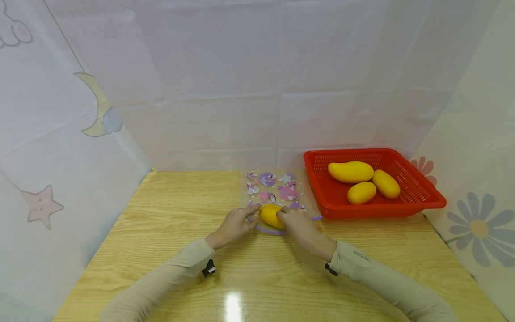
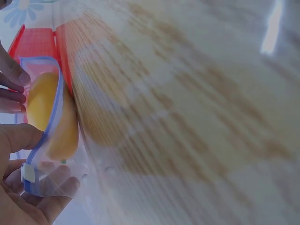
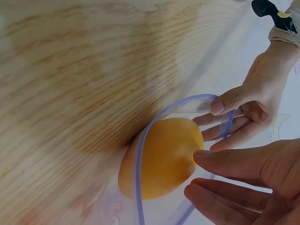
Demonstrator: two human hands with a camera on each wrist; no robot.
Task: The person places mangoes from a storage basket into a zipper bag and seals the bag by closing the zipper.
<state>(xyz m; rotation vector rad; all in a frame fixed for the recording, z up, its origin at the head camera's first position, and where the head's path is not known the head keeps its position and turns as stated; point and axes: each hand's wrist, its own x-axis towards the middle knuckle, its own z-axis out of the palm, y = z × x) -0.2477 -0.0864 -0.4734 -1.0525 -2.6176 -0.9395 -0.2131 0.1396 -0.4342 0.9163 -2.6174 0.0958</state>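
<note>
A yellow mango (image 1: 268, 215) lies in the mouth of a clear zip bag (image 1: 265, 180) printed with pink and purple cartoons. In the right wrist view, the bag's purple zip edge (image 3: 138, 176) loops around the mango (image 3: 157, 159). My left hand (image 1: 233, 227) pinches this edge on the left, thumb on one side and fingers behind the clear film. A white slider (image 2: 28, 172) sits at that end of the zip. My right hand (image 1: 299, 227) is at the mango's other end, thumb tip at the fruit, fingers extended beside it.
A red plastic basket (image 1: 374, 211) stands on the wooden table (image 1: 177, 205) at the right, right beside the bag. In it lie three more yellow mangoes (image 1: 351, 172). A pale printed cloth (image 1: 217, 89) hangs behind the table and along both sides.
</note>
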